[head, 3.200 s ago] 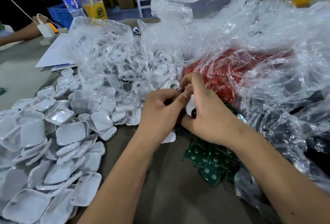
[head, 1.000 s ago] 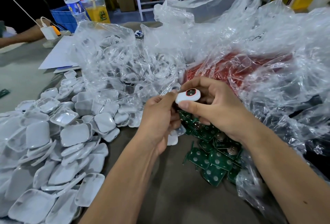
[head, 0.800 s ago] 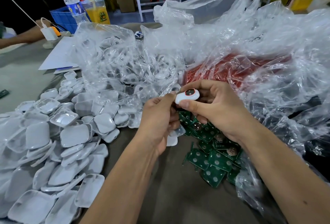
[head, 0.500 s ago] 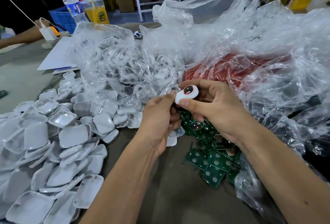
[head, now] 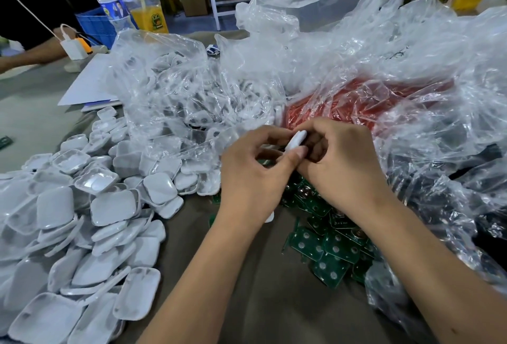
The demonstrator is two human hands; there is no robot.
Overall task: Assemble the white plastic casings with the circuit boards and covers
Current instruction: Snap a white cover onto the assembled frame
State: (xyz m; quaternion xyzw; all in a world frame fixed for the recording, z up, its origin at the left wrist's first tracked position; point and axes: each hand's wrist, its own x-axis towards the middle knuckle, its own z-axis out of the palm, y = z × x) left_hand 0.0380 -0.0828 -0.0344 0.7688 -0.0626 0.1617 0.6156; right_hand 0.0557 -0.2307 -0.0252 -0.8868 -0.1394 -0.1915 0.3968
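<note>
Since a moment ago the white casing [head: 295,139] has turned edge-on, both hands closing around it. Left hand [head: 253,176] and right hand [head: 338,162] are pinching it between them, above green circuit boards [head: 329,250]; loose casings [head: 90,206] are lying at nine o'clock on the bench [head: 260,289].

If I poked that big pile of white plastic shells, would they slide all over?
Probably yes. The white plastic shells look smooth and glossy, stacked loosely at angles on the grey table, so a poke would likely send some sliding. They seem thin and hollow, so probably light, and stiff rather than floppy.
</note>
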